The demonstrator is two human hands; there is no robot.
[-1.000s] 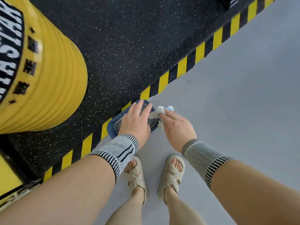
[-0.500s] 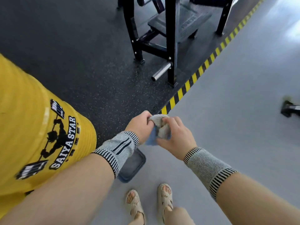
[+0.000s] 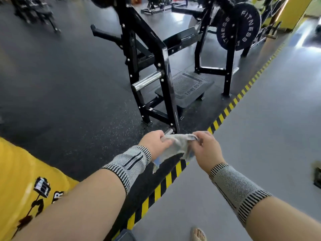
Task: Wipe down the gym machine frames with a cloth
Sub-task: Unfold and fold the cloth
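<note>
A crumpled grey-white cloth (image 3: 177, 148) with a blue patch is stretched between both hands at chest height. My left hand (image 3: 154, 144) grips its left end, and my right hand (image 3: 206, 148) pinches its right end. Straight ahead, beyond the hands, stands a black gym machine frame (image 3: 165, 70) with bolted uprights, a chrome peg (image 3: 145, 80) and a ribbed black footplate (image 3: 189, 87). The cloth is apart from the frame.
A black weight plate (image 3: 238, 26) marked FITNESS hangs on the machine's far right side. A yellow-and-black striped strip (image 3: 224, 113) divides dark speckled rubber flooring from grey floor. A blue tray corner (image 3: 125, 236) lies near my feet. More equipment stands at the back left.
I have risen from crouching over the blue tray on the floor. The cloth has been lifted from the tray and pulled wider between both hands. The view now faces the machine.
</note>
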